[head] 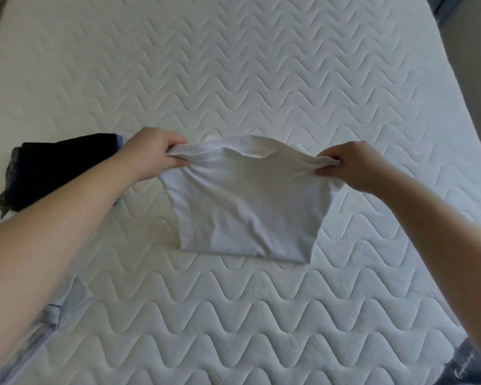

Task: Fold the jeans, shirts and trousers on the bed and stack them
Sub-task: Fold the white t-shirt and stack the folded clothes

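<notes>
Well, the bed (pixel 261 65) lies broad under me, and my left hand (pixel 150 154) and right hand (pixel 356 165) each pinch a far corner of the half-folded white shirt (pixel 245 207); uneven pulling could skew the fold. The dark folded garment (pixel 53 173) (beside my left forearm) could get nudged; a pale blue garment (pixel 53 315) lies nearer.

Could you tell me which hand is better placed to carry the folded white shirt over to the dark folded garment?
Probably the left hand: it pinches the white cotton shirt on the side next to the dark folded garment, while the right hand grips the far end.
</notes>
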Motion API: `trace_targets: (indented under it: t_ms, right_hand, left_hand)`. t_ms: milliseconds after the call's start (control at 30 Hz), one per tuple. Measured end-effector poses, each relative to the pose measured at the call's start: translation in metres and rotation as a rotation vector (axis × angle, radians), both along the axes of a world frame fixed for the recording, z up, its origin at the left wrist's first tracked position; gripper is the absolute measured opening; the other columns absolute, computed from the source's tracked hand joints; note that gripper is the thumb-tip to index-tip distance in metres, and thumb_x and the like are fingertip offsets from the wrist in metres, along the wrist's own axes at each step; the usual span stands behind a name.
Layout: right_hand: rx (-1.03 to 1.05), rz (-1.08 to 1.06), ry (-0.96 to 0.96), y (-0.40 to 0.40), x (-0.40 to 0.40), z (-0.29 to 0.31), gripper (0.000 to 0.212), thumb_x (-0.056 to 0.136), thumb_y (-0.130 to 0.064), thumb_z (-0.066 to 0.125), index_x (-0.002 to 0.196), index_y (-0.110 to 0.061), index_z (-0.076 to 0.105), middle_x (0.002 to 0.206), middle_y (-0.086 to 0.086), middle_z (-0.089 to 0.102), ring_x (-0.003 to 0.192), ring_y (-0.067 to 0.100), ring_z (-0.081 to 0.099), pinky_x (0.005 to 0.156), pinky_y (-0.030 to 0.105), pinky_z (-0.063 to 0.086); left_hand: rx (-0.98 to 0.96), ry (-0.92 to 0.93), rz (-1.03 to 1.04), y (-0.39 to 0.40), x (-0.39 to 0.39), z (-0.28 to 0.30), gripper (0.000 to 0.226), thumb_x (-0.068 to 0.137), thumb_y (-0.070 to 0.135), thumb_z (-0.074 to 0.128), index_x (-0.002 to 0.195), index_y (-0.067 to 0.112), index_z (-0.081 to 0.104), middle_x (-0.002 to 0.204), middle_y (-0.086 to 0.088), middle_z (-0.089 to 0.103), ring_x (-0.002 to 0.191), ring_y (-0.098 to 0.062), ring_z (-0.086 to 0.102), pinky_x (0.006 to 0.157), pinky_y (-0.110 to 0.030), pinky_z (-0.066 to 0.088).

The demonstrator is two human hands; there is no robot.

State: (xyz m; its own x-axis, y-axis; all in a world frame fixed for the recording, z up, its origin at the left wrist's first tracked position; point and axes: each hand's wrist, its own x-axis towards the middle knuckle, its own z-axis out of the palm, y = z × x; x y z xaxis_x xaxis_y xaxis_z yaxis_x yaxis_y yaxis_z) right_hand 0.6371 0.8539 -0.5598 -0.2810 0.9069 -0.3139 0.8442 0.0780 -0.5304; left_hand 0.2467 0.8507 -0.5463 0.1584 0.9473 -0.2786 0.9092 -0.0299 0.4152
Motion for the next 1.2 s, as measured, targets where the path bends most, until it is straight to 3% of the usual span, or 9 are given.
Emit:
trace_targets:
  t_ms: [100, 200, 300, 400, 533, 667, 900, 1000, 1200]
  right_hand:
    - [0.152, -0.058, 0.056, 0.009, 0.003, 0.034, 0.011, 0.085, -0.021, 0.072, 0.090, -0.030, 0.075, 0.073, -0.015, 0.065, 0.069, -0.003, 0.058, 0.056, 0.007, 0.038]
    - [0.243, -0.066, 0.068, 0.004, 0.008, 0.048, 0.014, 0.085, -0.018, 0.073, 0.093, -0.029, 0.077, 0.067, -0.027, 0.059, 0.067, -0.016, 0.055, 0.053, 0.003, 0.036]
    - [0.362, -0.096, 0.053, -0.013, 0.007, 0.031, 0.016, 0.083, -0.016, 0.077, 0.097, -0.023, 0.079, 0.071, -0.012, 0.069, 0.065, 0.002, 0.060, 0.061, 0.018, 0.045]
    - [0.423, -0.061, 0.012, -0.038, 0.001, -0.012, 0.029, 0.076, -0.001, 0.078, 0.102, -0.014, 0.078, 0.097, 0.010, 0.075, 0.090, 0.030, 0.070, 0.081, 0.037, 0.054]
    - [0.446, 0.055, -0.097, -0.096, 0.000, -0.086, 0.036, 0.067, 0.005, 0.081, 0.099, -0.012, 0.079, 0.097, 0.004, 0.077, 0.089, 0.030, 0.072, 0.078, 0.047, 0.058]
    - [0.302, 0.076, -0.187, -0.173, 0.002, -0.155, 0.040, 0.065, 0.003, 0.083, 0.099, -0.016, 0.079, 0.100, -0.003, 0.076, 0.091, 0.026, 0.072, 0.078, 0.043, 0.058]
    - [-0.056, -0.021, -0.290, -0.228, 0.009, -0.201, 0.056, 0.080, 0.003, 0.057, 0.131, -0.020, 0.063, 0.143, -0.006, 0.053, 0.138, 0.022, 0.041, 0.107, 0.037, 0.032]
    - [-0.019, -0.260, -0.190, -0.224, 0.005, -0.194, 0.041, 0.087, -0.003, 0.056, 0.125, -0.015, 0.064, 0.130, 0.005, 0.062, 0.123, 0.028, 0.050, 0.097, 0.038, 0.039]
    - [-0.214, -0.623, -0.064, -0.195, 0.000, -0.194, 0.034, 0.096, -0.016, 0.051, 0.129, -0.009, 0.058, 0.121, 0.013, 0.064, 0.109, 0.032, 0.058, 0.086, 0.036, 0.045]
  left_hand:
    - [0.249, -0.074, 0.054, 0.002, -0.006, 0.031, 0.011, 0.083, 0.025, 0.076, 0.093, 0.022, 0.074, 0.081, -0.002, 0.071, 0.077, -0.021, 0.063, 0.069, -0.034, 0.047]
    - [0.406, -0.069, 0.026, -0.010, -0.011, 0.035, 0.014, 0.080, 0.008, 0.075, 0.093, 0.011, 0.075, 0.087, -0.008, 0.073, 0.081, -0.028, 0.066, 0.070, -0.032, 0.044]
    - [0.467, -0.036, -0.030, -0.030, -0.012, 0.013, 0.024, 0.072, -0.007, 0.073, 0.091, 0.007, 0.075, 0.092, -0.010, 0.073, 0.085, -0.029, 0.067, 0.070, -0.029, 0.041]
    - [0.534, -0.014, -0.163, -0.058, -0.005, -0.026, 0.022, 0.069, -0.002, 0.061, 0.083, 0.007, 0.075, 0.091, -0.009, 0.073, 0.083, -0.030, 0.068, 0.070, -0.033, 0.051]
    - [0.461, 0.031, -0.191, -0.117, 0.011, -0.098, 0.032, 0.072, 0.015, 0.044, 0.077, 0.010, 0.075, 0.085, -0.006, 0.070, 0.076, -0.027, 0.067, 0.060, -0.033, 0.055]
    - [0.259, 0.074, -0.219, -0.194, 0.025, -0.170, 0.020, 0.061, 0.000, 0.071, 0.075, 0.014, 0.074, 0.078, -0.003, 0.067, 0.074, -0.023, 0.068, 0.049, -0.026, 0.053]
    - [0.053, 0.118, -0.158, -0.263, 0.029, -0.220, 0.046, 0.072, 0.007, 0.073, 0.117, 0.004, 0.069, 0.127, -0.010, 0.064, 0.114, -0.027, 0.064, 0.090, -0.039, 0.055]
    - [0.071, 0.000, 0.035, -0.266, 0.028, -0.217, 0.035, 0.088, 0.017, 0.053, 0.117, 0.005, 0.069, 0.130, -0.014, 0.060, 0.114, -0.029, 0.062, 0.095, -0.039, 0.050]
    - [-0.068, -0.180, 0.768, -0.224, 0.027, -0.215, 0.029, 0.092, 0.017, 0.065, 0.117, 0.004, 0.064, 0.110, -0.014, 0.068, 0.100, -0.030, 0.063, 0.084, -0.032, 0.044]
